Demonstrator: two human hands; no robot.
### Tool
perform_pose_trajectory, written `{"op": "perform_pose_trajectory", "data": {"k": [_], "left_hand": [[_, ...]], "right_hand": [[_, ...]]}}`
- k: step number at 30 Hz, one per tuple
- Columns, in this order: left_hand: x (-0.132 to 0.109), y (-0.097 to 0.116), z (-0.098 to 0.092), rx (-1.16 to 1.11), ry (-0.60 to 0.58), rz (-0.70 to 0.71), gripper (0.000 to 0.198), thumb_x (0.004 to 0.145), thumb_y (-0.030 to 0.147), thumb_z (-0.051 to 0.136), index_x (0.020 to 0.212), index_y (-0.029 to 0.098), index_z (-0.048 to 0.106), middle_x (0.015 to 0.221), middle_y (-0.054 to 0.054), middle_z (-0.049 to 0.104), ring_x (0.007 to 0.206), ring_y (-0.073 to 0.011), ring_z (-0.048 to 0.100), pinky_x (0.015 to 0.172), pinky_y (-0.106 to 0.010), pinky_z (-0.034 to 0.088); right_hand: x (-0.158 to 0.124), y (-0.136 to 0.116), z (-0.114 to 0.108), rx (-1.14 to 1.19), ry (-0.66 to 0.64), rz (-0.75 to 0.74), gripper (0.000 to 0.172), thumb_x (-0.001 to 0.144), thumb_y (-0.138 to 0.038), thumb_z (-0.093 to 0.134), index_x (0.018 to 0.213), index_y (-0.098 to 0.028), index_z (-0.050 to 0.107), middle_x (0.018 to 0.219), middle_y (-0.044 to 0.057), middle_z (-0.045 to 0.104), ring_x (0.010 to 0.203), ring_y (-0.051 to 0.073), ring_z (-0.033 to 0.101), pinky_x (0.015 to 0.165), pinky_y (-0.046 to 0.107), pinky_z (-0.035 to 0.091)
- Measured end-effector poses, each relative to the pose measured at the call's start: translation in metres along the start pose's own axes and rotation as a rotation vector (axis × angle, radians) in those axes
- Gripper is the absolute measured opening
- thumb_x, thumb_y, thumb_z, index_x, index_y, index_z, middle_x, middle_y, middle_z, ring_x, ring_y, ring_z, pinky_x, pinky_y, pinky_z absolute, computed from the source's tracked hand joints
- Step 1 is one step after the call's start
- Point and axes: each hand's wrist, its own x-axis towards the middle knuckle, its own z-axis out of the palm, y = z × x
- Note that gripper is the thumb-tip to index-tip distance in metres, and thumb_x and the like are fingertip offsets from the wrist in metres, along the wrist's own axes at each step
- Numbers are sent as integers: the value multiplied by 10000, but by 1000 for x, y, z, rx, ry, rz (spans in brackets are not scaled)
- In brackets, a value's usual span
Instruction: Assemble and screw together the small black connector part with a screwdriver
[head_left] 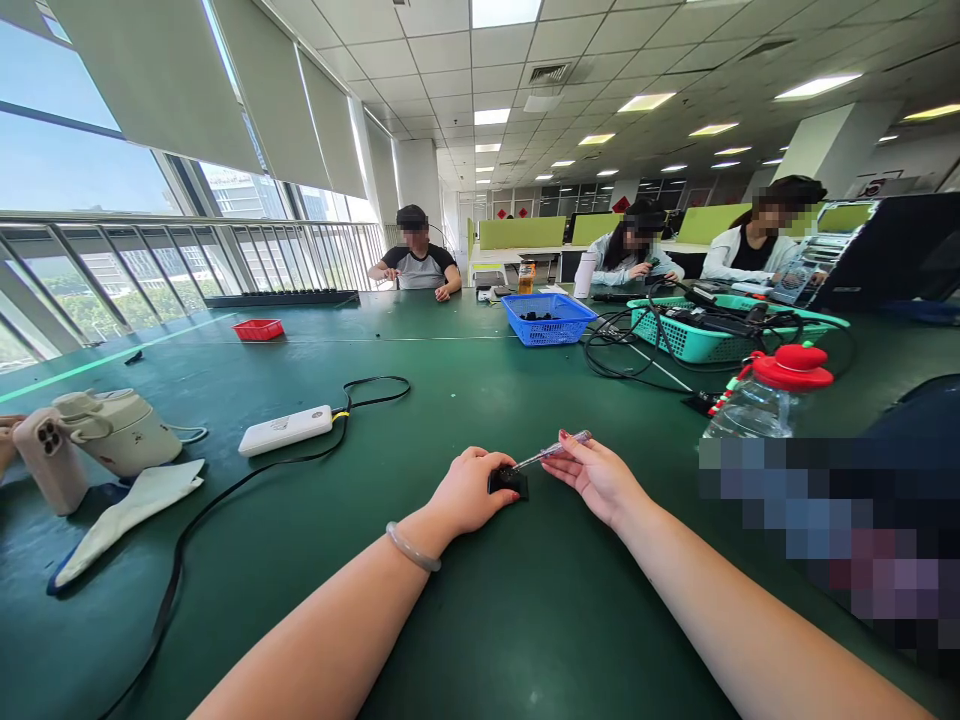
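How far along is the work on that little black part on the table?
Done: the black part lies on the table, pinned by the left hand. In hand: the right hand holds a clear screwdriver, tip on the part. Left: cannot tell; more black parts lie in the blue basket.

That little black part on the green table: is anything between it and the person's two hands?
Nothing visible. The left hand already rests on the small black part, pinning it to the green table. The right hand holds a clear-handled screwdriver whose tip reaches the part directly.
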Motion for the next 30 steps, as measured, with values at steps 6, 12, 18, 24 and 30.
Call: {"op": "perform_pose_trajectory", "data": {"k": [6,12,18,24,30], "left_hand": [[-1,2,-2,-4,1,15,380,777,336,718,1151,276,684,1110,-68,650,1129,-255,563,1030,-391,455],[-1,1,-1,-18,5,1,385,771,334,721,1150,271,684,1121,-72,637,1123,-251,567,1036,-392,453],[0,-2,0,-5,-19,-15,394,771,355,723,1155,279,680,1141,-76,619,1125,-260,566,1038,-407,454],[1,-1,0,-12,-17,-9,392,773,351,721,1157,286,679,1129,-67,635,1130,-255,563,1040,-400,452],[1,-1,0,-20,-22,-15,398,768,340,723,1159,283,679,1127,-69,639,1126,-253,567,1039,-400,453]], "right_hand": [[1,0,-1,8,61,20,138,845,-53,626,814,-187,618,727,57,747,712,174,746,815,360,620],[-2,-1,2,4,71,12,167,875,-42,570,789,-182,599,711,61,746,703,172,746,771,343,622],[-2,-1,2,-34,25,-45,218,739,-209,827,744,-183,610,662,34,727,628,157,714,724,309,623],[3,1,-3,-37,-2,-22,167,778,-177,786,772,-174,618,705,65,738,662,175,735,738,318,626],[5,4,-6,-19,-1,-10,135,809,-89,703,796,-178,602,744,85,751,721,199,753,803,375,618]]}}
